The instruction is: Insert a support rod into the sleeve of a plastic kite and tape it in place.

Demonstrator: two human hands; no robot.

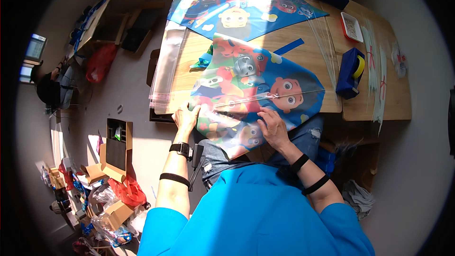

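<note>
A printed kite (303, 78) with colourful cartoon figures lies partly on the table and hangs over its near edge above my lap. A thin rod (256, 98) runs across it from left to right. My left hand (186, 117) pinches the kite's left corner between thumb and fingers. Bent and slightly apart, the fingers of my right hand (275, 130) rest on the kite's surface just below the rod. Farther back, another blue printed kite (256, 28) lies spread on the table, and a blue strip (289, 46) sticks out between the two.
Two blue tape dispensers (349, 78) stand on the wooden table (398, 102) at the right, with a red-and-white tray (350, 27) and bundles of thin rods (380, 85). Clear plastic sleeves (166, 76) lie along the left edge. Cartons (116, 147) and bags clutter the floor; a person (50, 85) sits far left.
</note>
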